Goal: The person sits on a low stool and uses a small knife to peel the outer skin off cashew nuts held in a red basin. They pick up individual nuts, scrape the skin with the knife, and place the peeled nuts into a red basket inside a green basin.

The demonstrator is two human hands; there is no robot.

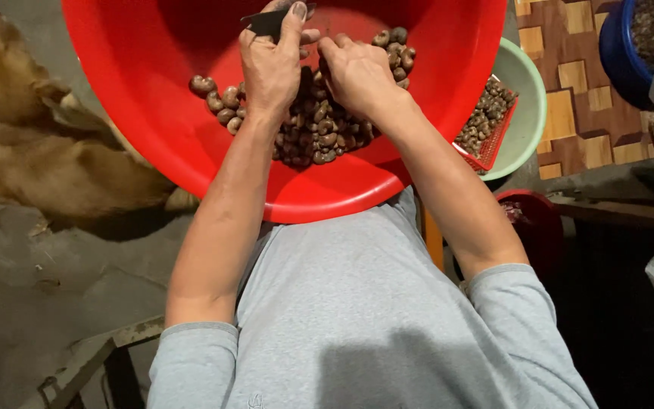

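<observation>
Head view: a person in a grey T-shirt bent over a big red basin that rested against the lap. Both bare hands worked at the far side of the basin, above a heap of brown, kidney-shaped nuts. The left hand was closed on a small dark blade, thumb laid along its top. The right hand sat just beside it, fingers curled inward & touching the nut heap; whether it gripped a nut couldn't be told, as the fingertips were hidden. More nuts lay scattered along the basin's floor to the left & behind the right hand.

To the right, partly under the basin's rim, stood a pale green bowl w/ a red basket of similar nuts inside. A blue tub sat at top right on a brown patterned floor. A tan dog lay at left on concrete.
</observation>
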